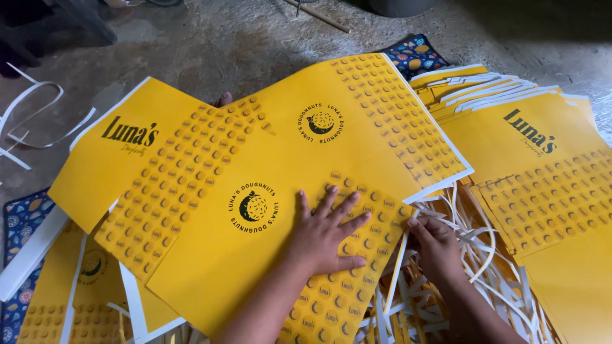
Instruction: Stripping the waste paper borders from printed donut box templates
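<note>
**Both hands down on a big yellow printed sheet**

Left hand flat and open, fingers spread, palm pressing on the patterned end of a large yellow sheet. Not gripping anything, just holding it down. Right hand right next to it, at the sheet's right edge, fingers curled around or under that edge; can't tell how firmly, since the fingertips are tucked out of sight.

Same sheet running up and away from both hands to the far left: plain yellow in the middle with a round black logo just left of the left hand, bands of small embossed-looking circles on both sides, thin white border along the edges. Lying loosely, a bit bowed, over more of the same.

Under and below the right hand, a messy heap of white paper strips, trimmings by the look of them, mixed with yellow offcuts. Further right of that hand, a fanned stack of yellow sheets, well apart from the fingers. Left of the left forearm, another yellow sheet poking out from below, plus a white board edge.

Past the sheets, far above the hands, grey concrete floor, with a loop of white strip off to the upper left. Bits of dark blue patterned fabric showing at the top, and again at the far lower left.
</note>
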